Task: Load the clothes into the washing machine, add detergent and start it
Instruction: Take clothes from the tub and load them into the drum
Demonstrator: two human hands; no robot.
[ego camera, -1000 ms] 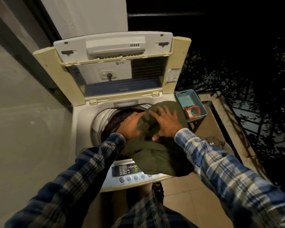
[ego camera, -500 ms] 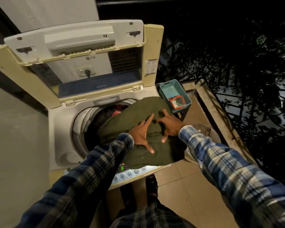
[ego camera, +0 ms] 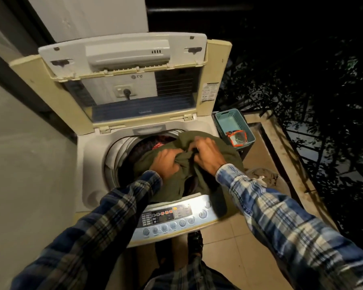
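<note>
A top-loading washing machine stands with its lid raised. An olive-green garment lies over the drum opening and hangs down across the right end of the control panel. My left hand and my right hand both grip bunched folds of this garment above the drum. Dark and reddish clothes show inside the drum behind it.
A teal plastic basket with an orange-edged packet stands to the right of the machine. A crumpled cloth lies on the tiled floor near a low ledge and railing. A wall runs along the left.
Both hands went from lying flat on the green garment to gripping bunched folds of it. The garment has pulled back, uncovering more of the control panel.
</note>
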